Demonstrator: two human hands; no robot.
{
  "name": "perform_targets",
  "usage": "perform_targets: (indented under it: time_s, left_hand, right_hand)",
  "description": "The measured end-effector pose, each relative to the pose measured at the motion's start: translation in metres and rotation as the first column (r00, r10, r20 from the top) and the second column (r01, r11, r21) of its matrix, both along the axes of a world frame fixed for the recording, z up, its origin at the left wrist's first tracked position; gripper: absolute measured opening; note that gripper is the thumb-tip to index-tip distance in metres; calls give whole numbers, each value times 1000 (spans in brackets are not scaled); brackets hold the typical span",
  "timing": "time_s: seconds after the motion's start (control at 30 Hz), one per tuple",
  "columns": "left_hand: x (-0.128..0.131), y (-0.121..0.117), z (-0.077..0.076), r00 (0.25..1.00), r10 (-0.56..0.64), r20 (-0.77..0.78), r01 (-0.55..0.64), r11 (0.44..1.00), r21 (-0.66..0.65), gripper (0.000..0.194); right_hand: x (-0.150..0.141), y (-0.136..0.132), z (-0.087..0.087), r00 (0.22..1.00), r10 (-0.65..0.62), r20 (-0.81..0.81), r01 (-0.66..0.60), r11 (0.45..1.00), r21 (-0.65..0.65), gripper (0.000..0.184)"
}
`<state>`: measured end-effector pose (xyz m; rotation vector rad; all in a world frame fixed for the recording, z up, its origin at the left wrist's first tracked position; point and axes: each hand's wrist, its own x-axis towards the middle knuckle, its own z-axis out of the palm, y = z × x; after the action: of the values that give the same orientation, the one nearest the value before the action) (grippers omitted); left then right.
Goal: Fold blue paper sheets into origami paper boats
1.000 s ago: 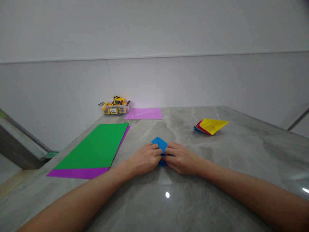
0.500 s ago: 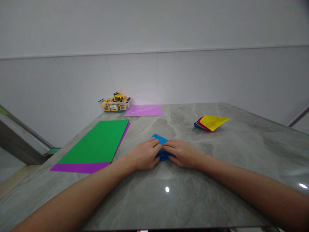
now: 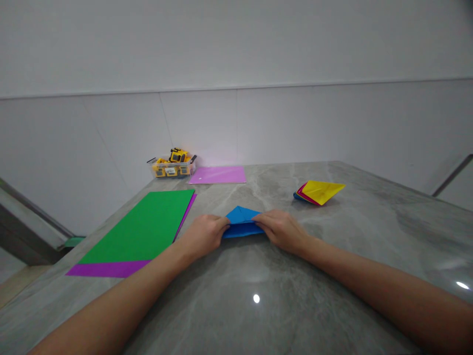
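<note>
A folded sheet of blue paper [image 3: 242,230] is held just over the middle of the table, its pointed flap facing away from me and a gap showing along its near side. My left hand [image 3: 207,232] pinches its left corner between thumb and fingers. At the right corner, my right hand [image 3: 280,229] grips it the same way. Both corners are partly hidden by my fingers. Farther back on the right lies a bundle of folded papers [image 3: 323,191], yellow on top with red and blue edges showing.
Green sheets [image 3: 140,227] lie on purple paper [image 3: 107,269] to the left. At the back stand a clear plastic box [image 3: 172,170] with yellow toy vehicles and, beside it, a pink sheet [image 3: 219,175]. A wall closes off the far side of the grey marbled table [image 3: 236,315].
My hands have moved apart, left and right, to the corners of the blue paper. More of it shows now, with its near side opened a little. The view has tipped up slightly.
</note>
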<state>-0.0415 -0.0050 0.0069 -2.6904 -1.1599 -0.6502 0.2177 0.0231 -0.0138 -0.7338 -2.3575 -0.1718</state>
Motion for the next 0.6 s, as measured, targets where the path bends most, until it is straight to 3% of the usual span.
perform_targets:
  time_s: [0.13, 0.27, 0.37, 0.47, 0.6]
  left_hand:
    - [-2, -2, 2, 983, 118, 142, -128, 989, 67, 18]
    - [-1, -6, 0, 979, 60, 196, -85, 989, 119, 17]
    - [1, -11, 1, 965, 13, 262, -46, 992, 120, 22]
    - [1, -15, 2, 920, -53, 388, 50, 999, 18, 32]
    - [3, -12, 0, 727, -58, 684, 156, 984, -82, 74]
  right_hand:
    - [1, -10, 18, 999, -42, -35, 49, 966, 254, 34]
    - [6, -15, 27, 993, -116, 23, 99, 926, 364, 35]
    - [11, -12, 27, 992, -127, -10, 121, 921, 371, 44]
    - [17, -7, 24, 990, -89, -111, 120, 939, 322, 44]
    - [17, -6, 25, 914, -52, -402, 141, 971, 195, 31]
